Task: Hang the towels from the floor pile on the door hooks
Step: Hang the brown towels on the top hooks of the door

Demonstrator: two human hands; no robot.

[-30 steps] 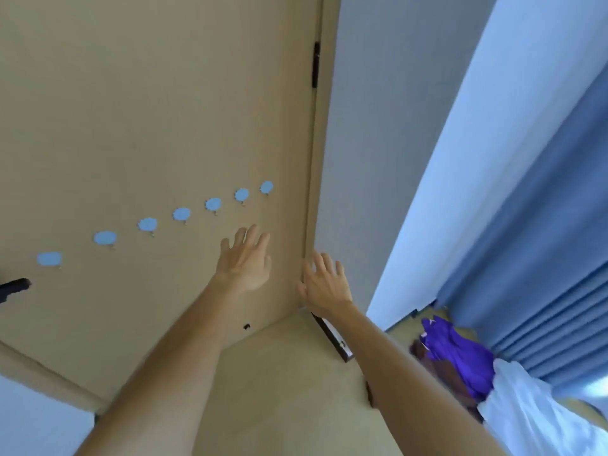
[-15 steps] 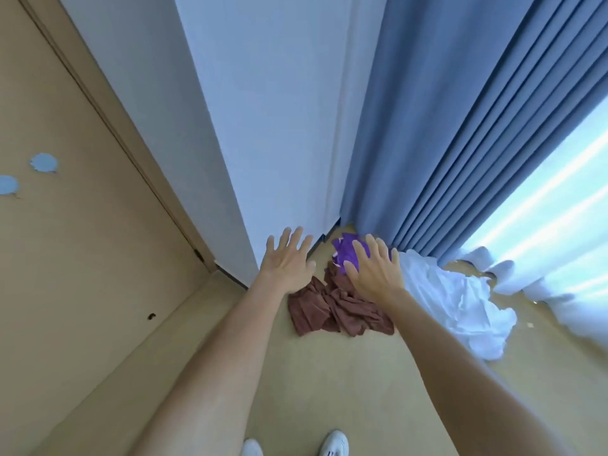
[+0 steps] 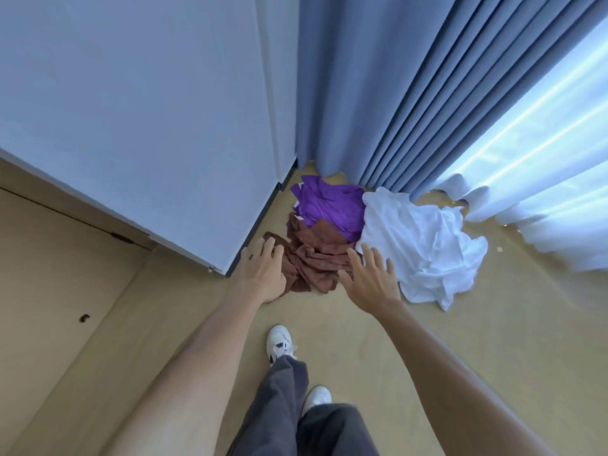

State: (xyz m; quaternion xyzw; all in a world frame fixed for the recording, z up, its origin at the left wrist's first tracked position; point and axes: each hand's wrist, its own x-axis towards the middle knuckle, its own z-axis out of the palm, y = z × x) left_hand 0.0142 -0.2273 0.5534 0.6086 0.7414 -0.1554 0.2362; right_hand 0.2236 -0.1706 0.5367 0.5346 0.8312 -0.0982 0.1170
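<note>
Three crumpled towels lie in a pile on the floor in the corner: a brown towel (image 3: pixel 312 258) in front, a purple towel (image 3: pixel 330 205) behind it, a white towel (image 3: pixel 424 248) to the right. My left hand (image 3: pixel 265 273) reaches out over the brown towel's left edge, fingers extended and holding nothing. My right hand (image 3: pixel 370 279) hovers with spread fingers in front of where the brown and white towels meet, also holding nothing. The tan door (image 3: pixel 49 274) fills the left edge; its hooks are out of view.
A white wall panel (image 3: pixel 148 126) juts out behind my left hand, its corner close to the pile. Blue curtains (image 3: pixel 394 93) hang behind the towels, with sheer white curtains (image 3: pixel 543 209) at the right. My feet in white shoes (image 3: pixel 279 342) stand on the tan floor.
My view swung from the door and its blue hooks rightward and down to the floor pile. Both hands moved away from the door and now reach toward the towels.
</note>
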